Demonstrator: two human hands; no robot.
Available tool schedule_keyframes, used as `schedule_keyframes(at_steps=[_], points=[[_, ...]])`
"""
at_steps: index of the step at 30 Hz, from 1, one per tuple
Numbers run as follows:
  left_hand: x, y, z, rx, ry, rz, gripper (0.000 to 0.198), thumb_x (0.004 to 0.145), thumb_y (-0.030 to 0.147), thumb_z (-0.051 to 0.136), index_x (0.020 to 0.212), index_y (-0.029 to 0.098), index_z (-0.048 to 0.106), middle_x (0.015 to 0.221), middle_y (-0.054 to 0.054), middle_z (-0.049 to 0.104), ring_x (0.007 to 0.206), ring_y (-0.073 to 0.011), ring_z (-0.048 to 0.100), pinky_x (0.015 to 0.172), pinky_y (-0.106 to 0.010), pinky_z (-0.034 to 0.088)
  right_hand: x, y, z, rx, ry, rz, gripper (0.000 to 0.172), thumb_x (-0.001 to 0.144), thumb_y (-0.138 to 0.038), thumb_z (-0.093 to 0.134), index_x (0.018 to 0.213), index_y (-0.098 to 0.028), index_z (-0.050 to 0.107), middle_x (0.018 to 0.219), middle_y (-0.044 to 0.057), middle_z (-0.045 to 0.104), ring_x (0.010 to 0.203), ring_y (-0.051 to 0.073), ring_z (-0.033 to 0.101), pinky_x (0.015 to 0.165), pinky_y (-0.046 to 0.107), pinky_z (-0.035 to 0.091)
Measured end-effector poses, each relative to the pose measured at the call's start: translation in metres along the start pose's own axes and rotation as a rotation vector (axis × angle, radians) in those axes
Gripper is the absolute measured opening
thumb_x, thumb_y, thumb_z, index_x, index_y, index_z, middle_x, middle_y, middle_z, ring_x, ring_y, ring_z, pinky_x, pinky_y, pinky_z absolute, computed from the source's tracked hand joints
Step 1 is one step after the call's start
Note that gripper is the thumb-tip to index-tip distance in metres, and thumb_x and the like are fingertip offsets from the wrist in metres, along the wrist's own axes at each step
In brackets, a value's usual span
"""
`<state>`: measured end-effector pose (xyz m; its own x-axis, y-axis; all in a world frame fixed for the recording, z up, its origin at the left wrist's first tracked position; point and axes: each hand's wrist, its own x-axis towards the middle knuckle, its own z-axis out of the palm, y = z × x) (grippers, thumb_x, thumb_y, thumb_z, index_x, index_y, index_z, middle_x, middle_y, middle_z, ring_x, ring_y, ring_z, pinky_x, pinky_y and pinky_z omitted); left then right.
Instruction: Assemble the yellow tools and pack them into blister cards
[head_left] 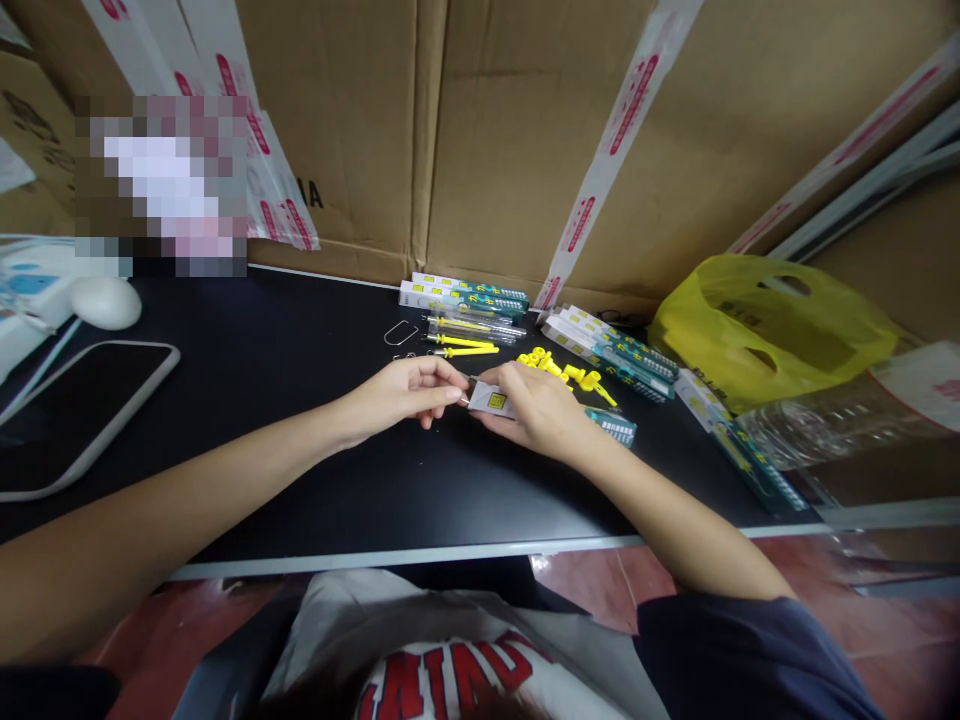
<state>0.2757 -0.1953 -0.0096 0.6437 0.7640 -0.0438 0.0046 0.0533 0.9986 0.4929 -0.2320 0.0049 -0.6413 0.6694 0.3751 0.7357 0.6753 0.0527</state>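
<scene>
A slim white and green printed carton (496, 400) lies in my right hand (536, 408), whose fingers wrap over its top and near side. Its green end (616, 426) sticks out to the right beyond the wrist. At the carton's left end, my left hand (420, 390) is closed in a pinch; a thin pale edge shows by the fingertips, too small to name. Just behind the hands lie yellow plastic pieces (559, 368), partly hidden by my right hand. Yellow rod-like tools (466, 350) and clear tubes (487, 325) holding similar ones rest behind my left hand, near a bent wire loop (401, 332).
More slim cartons (461, 293) lie at the back, with a stack (611, 350) to the right and another carton (739, 440) beyond. A yellow plastic bag (772, 330) and clear bottle (825, 425) stand right. A phone (82, 410) and white mouse (106, 301) lie left. Cardboard (360, 130) walls the back.
</scene>
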Motion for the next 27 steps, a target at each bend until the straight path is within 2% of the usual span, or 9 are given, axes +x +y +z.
schedule_keyframes(at_steps=[3, 8, 15, 19, 21, 24, 27], points=[[0.002, -0.001, -0.002, 0.04, -0.005, 0.039, 0.023, 0.073, 0.028, 0.071, 0.088, 0.013, 0.062, 0.08, -0.002, 0.063, 0.059, -0.0072, 0.054, 0.051, -0.02, 0.047, 0.0, 0.001, 0.0, 0.02, 0.009, 0.012, 0.026, 0.089, -0.039, 0.055, 0.101, -0.017, 0.049, 0.089, 0.01, 0.067, 0.077, 0.021, 0.064, 0.065, 0.029, 0.047], [0.004, -0.009, -0.005, 0.173, 0.047, 0.123, 0.019, 0.078, 0.032, 0.065, 0.077, 0.014, 0.06, 0.077, -0.002, 0.064, 0.057, -0.0086, 0.053, 0.049, -0.021, 0.045, 0.0, -0.003, -0.001, 0.111, 0.016, 0.04, 0.025, 0.085, -0.037, 0.06, 0.099, -0.019, 0.049, 0.086, 0.007, 0.068, 0.073, 0.019, 0.064, 0.062, 0.026, 0.045], [-0.003, -0.012, 0.003, 0.532, 0.114, 0.381, 0.015, 0.081, 0.024, 0.062, 0.07, 0.016, 0.067, 0.07, 0.001, 0.058, 0.065, -0.0108, 0.053, 0.061, -0.023, 0.041, -0.001, -0.01, 0.0, 0.148, 0.026, 0.019, 0.028, 0.086, -0.039, 0.06, 0.101, -0.019, 0.049, 0.089, 0.008, 0.069, 0.079, 0.02, 0.067, 0.066, 0.028, 0.05], [-0.003, -0.014, 0.002, 0.569, 0.13, 0.393, 0.014, 0.081, 0.024, 0.062, 0.071, 0.017, 0.069, 0.071, 0.0, 0.057, 0.063, -0.0106, 0.051, 0.058, -0.023, 0.039, -0.003, -0.011, 0.009, 0.209, 0.07, 0.06, 0.046, 0.083, -0.042, 0.063, 0.117, -0.019, 0.041, 0.103, 0.01, 0.068, 0.092, 0.022, 0.069, 0.073, 0.031, 0.053], [-0.002, -0.015, 0.002, 0.568, 0.135, 0.391, 0.013, 0.081, 0.025, 0.062, 0.073, 0.017, 0.07, 0.072, 0.0, 0.058, 0.062, -0.0104, 0.051, 0.058, -0.023, 0.039, -0.003, -0.01, 0.011, 0.233, 0.074, 0.116, 0.051, 0.081, -0.044, 0.065, 0.117, -0.019, 0.039, 0.103, 0.01, 0.067, 0.091, 0.023, 0.068, 0.071, 0.031, 0.053], [-0.001, -0.015, 0.002, 0.552, 0.157, 0.368, 0.013, 0.08, 0.027, 0.063, 0.084, 0.017, 0.07, 0.074, 0.0, 0.059, 0.059, -0.0093, 0.049, 0.055, -0.022, 0.04, -0.002, -0.006, 0.009, 0.23, 0.028, 0.177, 0.045, 0.078, -0.048, 0.068, 0.104, -0.021, 0.044, 0.094, 0.008, 0.066, 0.081, 0.022, 0.067, 0.062, 0.029, 0.049], [-0.002, -0.013, 0.003, 0.532, 0.138, 0.332, 0.017, 0.081, 0.025, 0.059, 0.095, 0.018, 0.066, 0.079, 0.0, 0.063, 0.059, -0.0088, 0.05, 0.054, -0.021, 0.041, 0.0, -0.002, 0.003, 0.239, -0.014, 0.19, 0.041, 0.077, -0.046, 0.071, 0.098, -0.022, 0.046, 0.089, 0.005, 0.065, 0.075, 0.019, 0.063, 0.06, 0.026, 0.045]])
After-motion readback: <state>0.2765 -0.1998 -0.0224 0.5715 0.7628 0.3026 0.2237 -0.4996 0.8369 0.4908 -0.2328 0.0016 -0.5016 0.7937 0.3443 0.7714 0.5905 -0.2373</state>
